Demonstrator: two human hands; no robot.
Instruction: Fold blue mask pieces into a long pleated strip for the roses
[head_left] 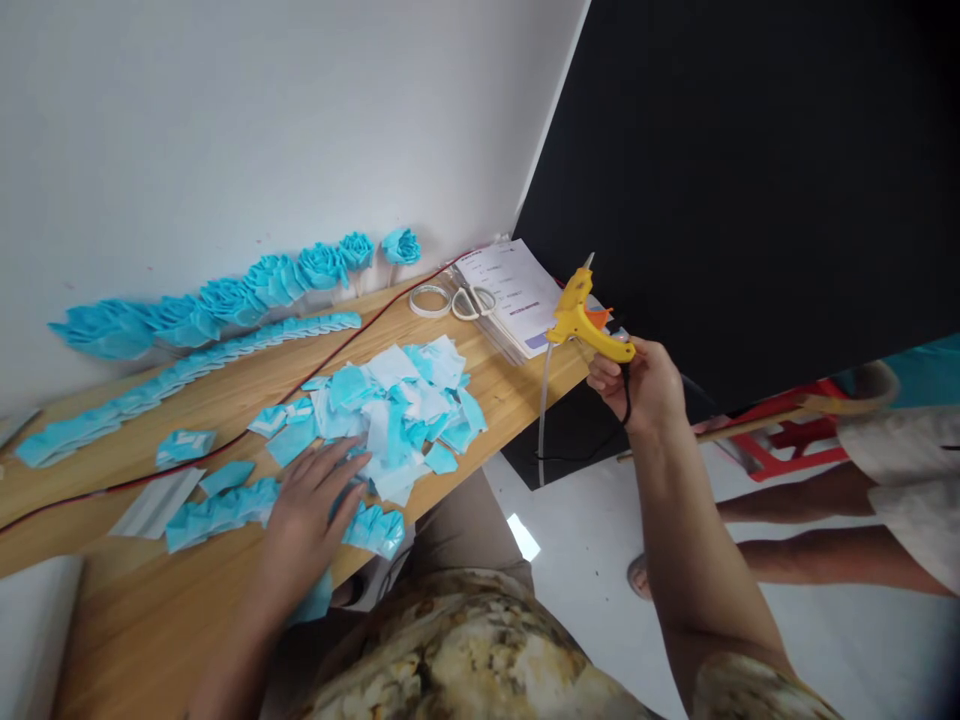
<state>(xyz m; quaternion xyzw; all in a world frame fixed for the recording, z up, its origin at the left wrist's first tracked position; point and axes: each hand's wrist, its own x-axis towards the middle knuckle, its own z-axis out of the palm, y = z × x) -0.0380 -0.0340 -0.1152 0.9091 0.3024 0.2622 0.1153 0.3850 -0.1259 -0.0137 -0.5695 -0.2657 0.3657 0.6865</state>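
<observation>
My right hand (649, 385) grips a yellow hot glue gun (576, 312) by the end of its handle, its nozzle tilted upward. A clear glue stick (544, 400) hangs from the back of the gun. On the wooden table, my left hand (311, 510) lies flat with its fingers apart over a pleated blue strip (217, 515), hiding the strip's middle. Touching or close by its fingertips is a loose pile of blue and white cut pieces (405, 410). Two blue folded pieces (186, 447) lie left of the pile.
A row of blue flowers (274, 285) leans along the wall, behind a long pleated blue strip (195, 370). A tape roll (430, 300), white-handled scissors (474, 303) and printed papers (510, 285) sit at the back. A red-black cable (341, 345) crosses the table (150, 620). Another person's legs (825, 530) are at right.
</observation>
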